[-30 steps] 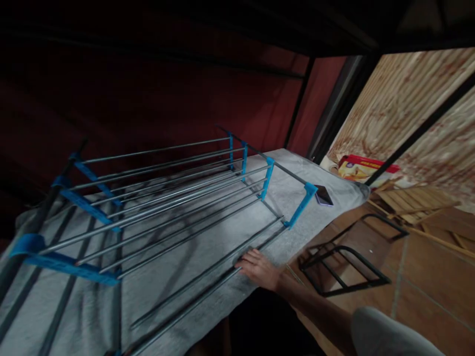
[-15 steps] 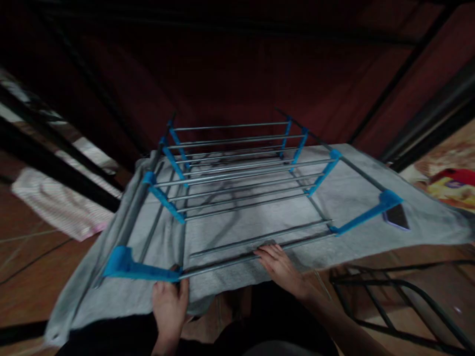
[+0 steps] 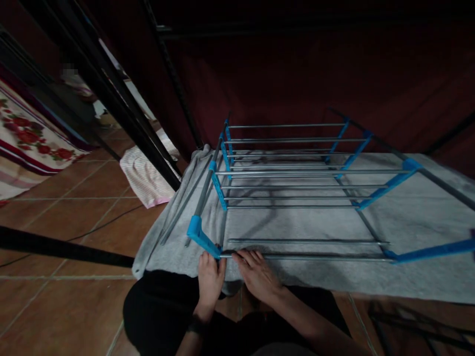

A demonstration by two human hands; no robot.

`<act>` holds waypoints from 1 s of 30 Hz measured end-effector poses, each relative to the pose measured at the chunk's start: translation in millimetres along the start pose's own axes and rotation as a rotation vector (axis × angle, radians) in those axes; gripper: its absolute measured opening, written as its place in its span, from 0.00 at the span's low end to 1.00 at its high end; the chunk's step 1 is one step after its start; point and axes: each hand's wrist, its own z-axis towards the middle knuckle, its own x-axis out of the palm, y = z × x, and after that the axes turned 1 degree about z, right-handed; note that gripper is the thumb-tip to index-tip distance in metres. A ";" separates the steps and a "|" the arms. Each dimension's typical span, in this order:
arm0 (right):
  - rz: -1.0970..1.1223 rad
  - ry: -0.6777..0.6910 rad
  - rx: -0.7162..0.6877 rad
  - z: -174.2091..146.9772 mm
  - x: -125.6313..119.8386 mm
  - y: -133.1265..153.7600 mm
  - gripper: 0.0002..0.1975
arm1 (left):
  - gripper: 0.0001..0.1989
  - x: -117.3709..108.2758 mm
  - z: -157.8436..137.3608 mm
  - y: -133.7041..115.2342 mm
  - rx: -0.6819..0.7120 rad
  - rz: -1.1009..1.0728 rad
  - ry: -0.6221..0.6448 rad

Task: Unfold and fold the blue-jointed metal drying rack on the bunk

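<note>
A partly assembled rack of grey metal rods (image 3: 315, 172) and blue plastic brackets lies on a grey cloth (image 3: 297, 225). At its near left corner, my left hand (image 3: 210, 279) is closed around the lower end of a blue bracket (image 3: 202, 237). My right hand (image 3: 257, 276) lies just to the right, its fingers curled over the near metal rod (image 3: 315, 257) close to that bracket. Behind this rod a loose-looking rod (image 3: 308, 241) runs parallel. The near right blue bracket (image 3: 434, 251) holds the far end of the near rod. My fingertips are partly hidden.
Two loose rods (image 3: 181, 210) rest on the cloth at left. Black metal posts (image 3: 111, 99) stand at left before a dark red curtain (image 3: 278, 74). A striped cloth (image 3: 148, 173) lies on the tiled floor (image 3: 74, 237). A black metal frame (image 3: 419, 326) stands at lower right.
My view has turned left, so the rack appears farther right. My right hand has slid left along the near rod toward the left bracket. The left hand stays at the corner.
</note>
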 end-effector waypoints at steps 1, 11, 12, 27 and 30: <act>0.010 -0.004 -0.009 0.2 -1.1 -0.8 0.22 | 0.21 -1.4 -0.4 0.9 -0.011 -0.029 0.011; -0.118 -0.064 0.283 -9.9 -30.0 -106.3 0.17 | 0.16 -21.5 2.7 8.0 -0.143 -0.349 0.171; -0.117 -0.047 0.278 -10.4 -31.4 -112.6 0.16 | 0.17 -21.6 2.8 7.0 -0.152 -0.355 0.168; -0.166 -0.149 0.038 -0.8 -100.3 -65.2 0.18 | 0.09 -48.8 18.0 8.5 -0.292 -0.636 0.264; -0.184 -0.178 0.038 -9.0 -108.3 -65.7 0.19 | 0.08 -49.1 19.0 4.5 -0.304 -0.662 0.242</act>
